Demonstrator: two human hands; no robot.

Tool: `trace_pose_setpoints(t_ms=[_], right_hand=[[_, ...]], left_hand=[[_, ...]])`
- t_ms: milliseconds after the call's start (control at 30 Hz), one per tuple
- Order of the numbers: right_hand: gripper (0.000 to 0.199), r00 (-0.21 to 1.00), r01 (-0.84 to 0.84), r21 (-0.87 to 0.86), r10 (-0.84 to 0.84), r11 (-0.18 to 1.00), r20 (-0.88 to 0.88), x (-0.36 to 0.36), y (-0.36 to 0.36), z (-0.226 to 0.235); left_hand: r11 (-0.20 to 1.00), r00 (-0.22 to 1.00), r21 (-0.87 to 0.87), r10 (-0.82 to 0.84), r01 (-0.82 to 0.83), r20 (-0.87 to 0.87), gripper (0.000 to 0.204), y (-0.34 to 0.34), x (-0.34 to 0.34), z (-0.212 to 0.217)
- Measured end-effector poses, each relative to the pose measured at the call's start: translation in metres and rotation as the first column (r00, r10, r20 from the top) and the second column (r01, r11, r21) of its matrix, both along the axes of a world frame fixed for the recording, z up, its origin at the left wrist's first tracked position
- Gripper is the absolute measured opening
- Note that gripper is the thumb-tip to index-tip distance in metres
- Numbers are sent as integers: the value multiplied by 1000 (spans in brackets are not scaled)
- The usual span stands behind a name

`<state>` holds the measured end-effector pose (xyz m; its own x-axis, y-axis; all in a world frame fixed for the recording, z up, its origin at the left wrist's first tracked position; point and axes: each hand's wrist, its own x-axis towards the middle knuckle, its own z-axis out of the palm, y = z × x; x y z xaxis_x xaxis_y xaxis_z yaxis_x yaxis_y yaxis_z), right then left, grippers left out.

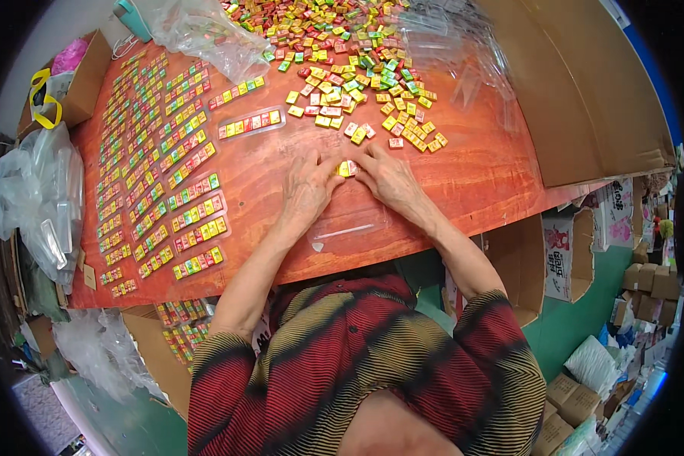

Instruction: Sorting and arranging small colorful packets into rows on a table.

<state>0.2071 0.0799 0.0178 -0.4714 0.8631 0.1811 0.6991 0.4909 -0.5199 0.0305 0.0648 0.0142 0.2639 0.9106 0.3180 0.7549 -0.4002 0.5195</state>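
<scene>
Reddish wooden tabletop fills the head view, with a loose heap of small coloured sweets at upper centre and finished filled strips in rows down the left. At mid-frame your left hand and right hand meet, fingertips pinched together on a short row of sweets, just above an empty clear sleeve lying nearer you. Watch the row: I judge that uneven pressure from either side could buckle it and scatter pieces toward the stray sweets close by. Both wrists rest low on the wood, palms down, forearms angling in from the lower edge.
</scene>
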Motion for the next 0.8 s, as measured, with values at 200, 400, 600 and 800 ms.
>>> trace_pose_setpoints(t_ms=[200, 400, 600, 800], right_hand=[[17, 998, -2, 2, 3, 1000, -63, 4, -19, 20], [30, 1000, -25, -89, 26, 996, 15, 8, -76, 10], [56, 977, -48, 79, 30, 996, 213, 9, -96, 18], [78, 942, -149, -27, 150, 988, 301, 12, -98, -3]], left_hand=[[996, 997, -55, 70, -71, -24, 32, -23, 8, 16], [999, 989, -31, 40, -45, -141, 42, -88, 8, 11], [999, 938, 39, 26, -14, -346, 59, -102, 5, 13], [986, 954, -135, -128, 93, -273, 73, -102, -3, -5]])
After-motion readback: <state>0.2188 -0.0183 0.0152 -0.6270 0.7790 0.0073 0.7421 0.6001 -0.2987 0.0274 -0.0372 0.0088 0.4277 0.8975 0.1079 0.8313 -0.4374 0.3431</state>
